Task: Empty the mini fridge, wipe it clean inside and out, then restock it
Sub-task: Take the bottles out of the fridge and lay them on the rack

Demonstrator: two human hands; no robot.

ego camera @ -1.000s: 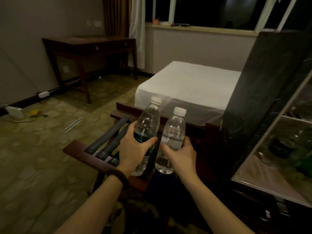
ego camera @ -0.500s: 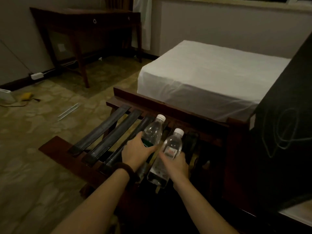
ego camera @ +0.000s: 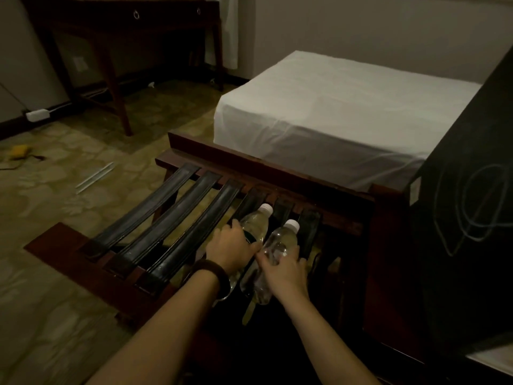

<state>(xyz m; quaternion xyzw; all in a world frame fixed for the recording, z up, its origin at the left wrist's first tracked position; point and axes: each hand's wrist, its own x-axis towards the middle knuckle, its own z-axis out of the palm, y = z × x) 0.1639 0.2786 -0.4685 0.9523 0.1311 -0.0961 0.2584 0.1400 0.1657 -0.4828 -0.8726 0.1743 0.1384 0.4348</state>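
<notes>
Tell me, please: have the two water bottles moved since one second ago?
Yes. The two water bottles went down from upright above the luggage rack to lying across its straps, caps toward the bed.

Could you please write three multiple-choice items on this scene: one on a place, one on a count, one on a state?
1. Where do the two water bottles lie?
A. on the luggage rack
B. on the bed
C. on the floor

2. How many white caps show?
A. one
B. two
C. three

3. The left hand and right hand are:
A. empty
B. each on a bottle
C. both on one bottle

Key: 1 A, they lie across its dark straps; 2 B, one per bottle; 3 B, each hand grips its own.
</notes>
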